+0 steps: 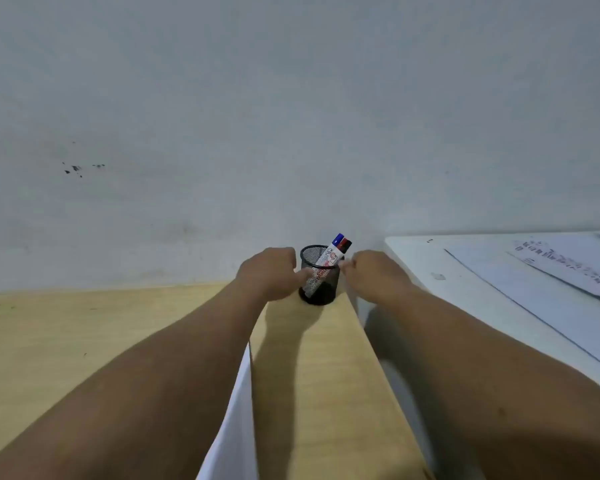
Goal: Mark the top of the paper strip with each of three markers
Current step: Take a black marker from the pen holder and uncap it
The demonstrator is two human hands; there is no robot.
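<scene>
Markers (336, 252) stand bunched in a black mesh cup (317, 292) at the far edge of the wooden worktop (49, 341), leaning right, with blue, red and black caps poking above the rim. The left hand (269, 271) rests against the cup's left wall, fingers curled with one touching the mesh; its grip looks loose and holds nothing. The right hand (368, 271) sits just beside the rim, fingertips near the marker barrels; whether it has pinched one I cannot tell. Each marker is probably light, stiff and smooth plastic, best taken by the upper barrel below the cap. The cup is light and may tip, so steadying it makes sense. The paper strip (232, 427) lies near the body, thin and floppy.
</scene>
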